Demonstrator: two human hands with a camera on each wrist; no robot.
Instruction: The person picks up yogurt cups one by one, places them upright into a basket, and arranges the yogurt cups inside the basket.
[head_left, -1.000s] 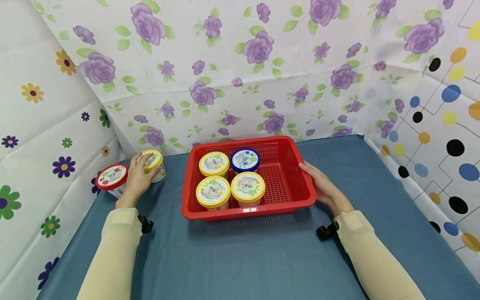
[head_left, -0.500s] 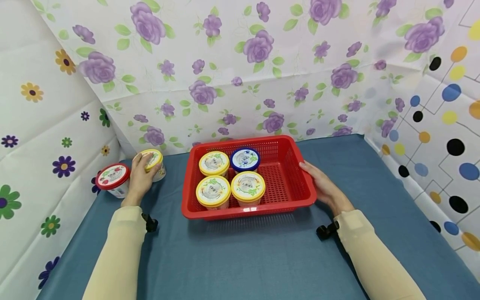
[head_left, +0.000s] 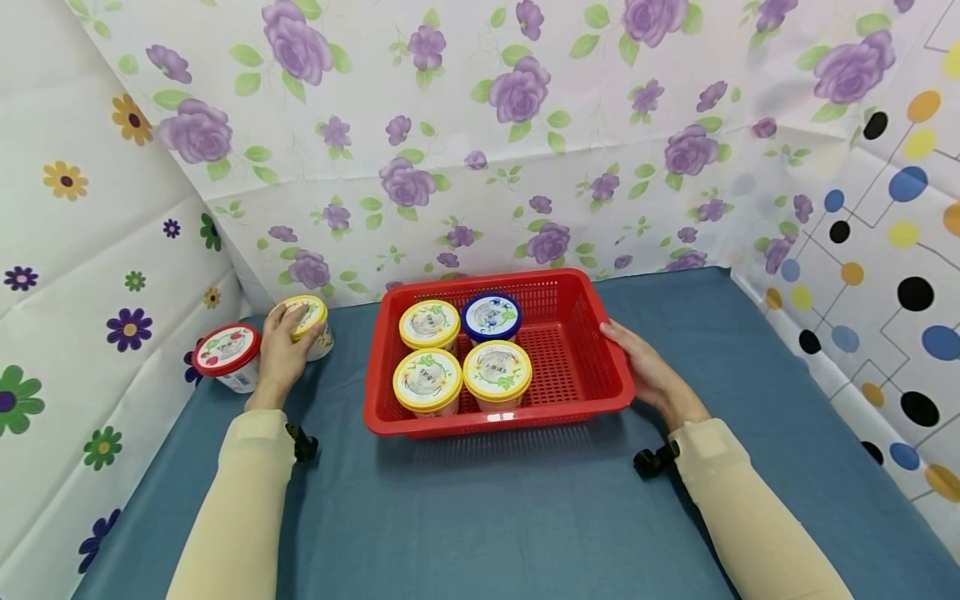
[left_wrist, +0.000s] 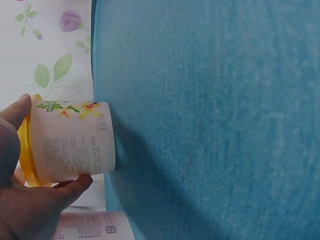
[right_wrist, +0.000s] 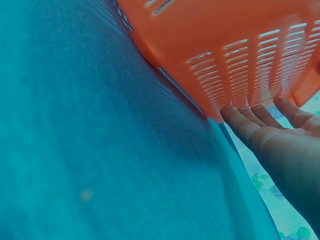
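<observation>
My left hand grips a white tub with a yellow lid, printed with yellow flowers, near the back left of the table. In the left wrist view its fingers and thumb lie around the lid and side. Close to that hand's left stands another tub with a red lid. My right hand holds the right side of a red plastic basket. Its thumb lies at the rim, and in the right wrist view its fingertips touch the slotted outer wall.
Inside the basket's left part stand several tubs: yellow-lidded ones, such as the front-left tub, and one blue-lidded tub. A blue cloth covers the table. A purple-flowered sheet hangs behind, with patterned sheets at both sides.
My left hand and forearm have shifted slightly right around the yellow-lidded tub, uncovering more of the red-lidded tub. The right hand and basket stay put.
</observation>
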